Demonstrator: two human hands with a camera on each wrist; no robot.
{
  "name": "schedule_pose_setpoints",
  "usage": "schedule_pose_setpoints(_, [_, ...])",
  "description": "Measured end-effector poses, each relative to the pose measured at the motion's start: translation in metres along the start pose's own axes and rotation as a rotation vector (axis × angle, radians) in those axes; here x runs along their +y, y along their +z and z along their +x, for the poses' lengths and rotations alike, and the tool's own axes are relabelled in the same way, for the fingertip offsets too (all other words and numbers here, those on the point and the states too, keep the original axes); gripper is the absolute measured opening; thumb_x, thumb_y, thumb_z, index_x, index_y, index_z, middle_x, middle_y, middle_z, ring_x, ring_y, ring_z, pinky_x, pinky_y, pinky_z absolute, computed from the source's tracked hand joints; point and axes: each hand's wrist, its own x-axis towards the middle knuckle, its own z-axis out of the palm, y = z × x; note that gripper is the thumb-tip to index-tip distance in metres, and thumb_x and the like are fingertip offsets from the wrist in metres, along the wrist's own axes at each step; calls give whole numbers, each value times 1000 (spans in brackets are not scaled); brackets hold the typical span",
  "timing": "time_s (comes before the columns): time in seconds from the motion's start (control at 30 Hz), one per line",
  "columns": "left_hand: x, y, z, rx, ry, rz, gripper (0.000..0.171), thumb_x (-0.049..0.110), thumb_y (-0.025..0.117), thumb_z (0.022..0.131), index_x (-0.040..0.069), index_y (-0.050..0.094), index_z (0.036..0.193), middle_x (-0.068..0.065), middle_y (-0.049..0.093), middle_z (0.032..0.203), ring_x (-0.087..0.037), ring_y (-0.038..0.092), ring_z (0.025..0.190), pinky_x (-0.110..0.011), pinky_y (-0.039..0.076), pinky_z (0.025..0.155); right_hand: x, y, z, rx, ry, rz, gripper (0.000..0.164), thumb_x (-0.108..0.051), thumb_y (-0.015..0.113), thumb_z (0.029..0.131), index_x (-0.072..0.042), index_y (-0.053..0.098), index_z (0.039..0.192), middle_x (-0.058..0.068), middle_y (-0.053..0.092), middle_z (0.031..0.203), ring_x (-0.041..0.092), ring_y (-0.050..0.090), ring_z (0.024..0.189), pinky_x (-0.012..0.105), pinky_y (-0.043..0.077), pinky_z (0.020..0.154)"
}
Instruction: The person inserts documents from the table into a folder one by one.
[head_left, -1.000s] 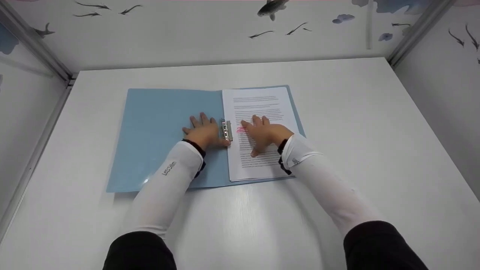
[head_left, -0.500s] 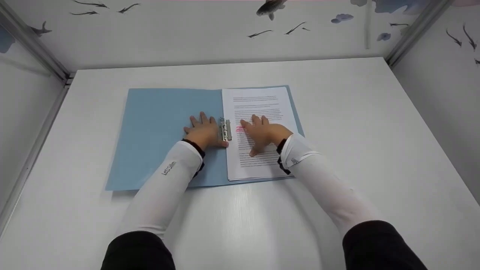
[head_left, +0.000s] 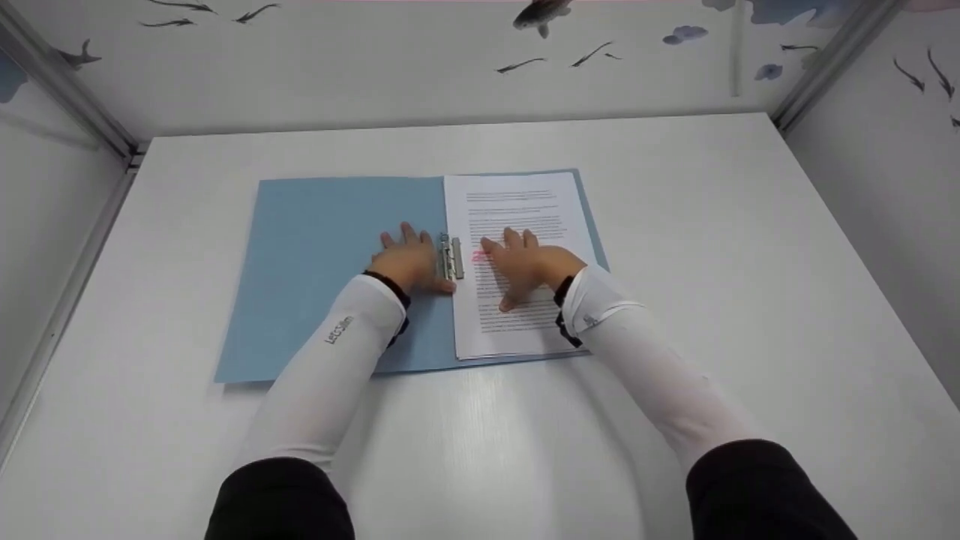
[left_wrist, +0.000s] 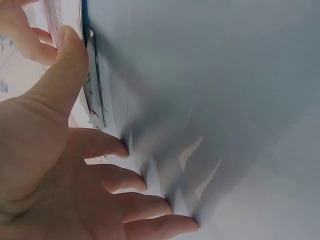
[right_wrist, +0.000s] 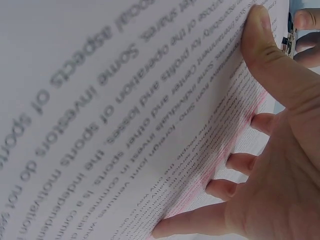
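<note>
A blue folder (head_left: 315,247) lies spread wide on the table. Printed sheets (head_left: 517,202) cover its right half, beside a metal clip (head_left: 452,259) at the spine. My left hand (head_left: 409,262) rests on the bare left cover with fingers spread, its thumb by the clip's lower end at the paper's edge. In the left wrist view the fingertips (left_wrist: 160,205) touch the blue cover. My right hand (head_left: 523,266) lies spread on the top sheet, near a pink highlighted patch (head_left: 481,258). Its thumb (right_wrist: 260,30) and fingertips press on the printed text in the right wrist view.
The white table (head_left: 750,262) reaches to a back wall (head_left: 360,67) painted with fish. Side walls with metal corner posts (head_left: 832,67) stand left and right. White sleeves (head_left: 337,360) cover both forearms.
Both hands stay almost still on the folder and sheets. The left hand's fingers and wrist shift very slightly, and the cover's lower left corner moves a little.
</note>
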Motion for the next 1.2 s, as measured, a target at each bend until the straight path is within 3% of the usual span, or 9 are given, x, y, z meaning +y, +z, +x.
schedule_pose_setpoints(0.43, [-4,2,1,-8,39,-22,103,55,64,87,0,8,155,-28,-5,159,-53,-1,143,-63,20,112,2,3,1,-1,-5,4,107,-37,76,82,-24,2,158,18,-4,163,46,-2,147,65,14,113])
schedule_pose_setpoints(0.63, [-10,9,4,59,80,-47,98,54,65,87,2,15,155,-27,1,160,-54,0,143,-65,18,112,2,4,-2,-13,13,50,106,-34,74,85,-27,-2,157,15,-14,162,43,-8,147,63,11,114])
schedule_pose_setpoints(0.8, [-18,16,0,126,136,9,90,51,65,88,4,24,153,-25,11,160,-51,8,145,-62,20,113,1,2,-4,-7,11,69,105,-31,74,85,-27,-3,157,14,-17,161,42,-10,147,62,9,115])
schedule_pose_setpoints(0.9, [-30,17,-6,102,173,24,86,43,67,90,6,23,154,-21,9,161,-45,5,147,-57,16,117,0,2,-3,-4,2,65,106,-32,74,85,-27,-3,157,14,-16,161,42,-10,147,62,9,115])
schedule_pose_setpoints(1.03, [-57,13,-16,70,206,-22,83,31,69,90,8,22,154,-18,7,162,-38,3,149,-54,12,118,1,4,-2,1,-3,52,107,-34,75,84,-27,-2,157,14,-14,162,42,-8,148,64,11,114])
schedule_pose_setpoints(1.2, [-91,9,-26,75,176,-102,79,26,67,92,6,23,154,-20,5,161,-39,2,149,-54,10,118,3,4,-2,8,-10,29,107,-35,75,83,-26,-1,157,16,-11,162,44,-6,147,64,12,114])
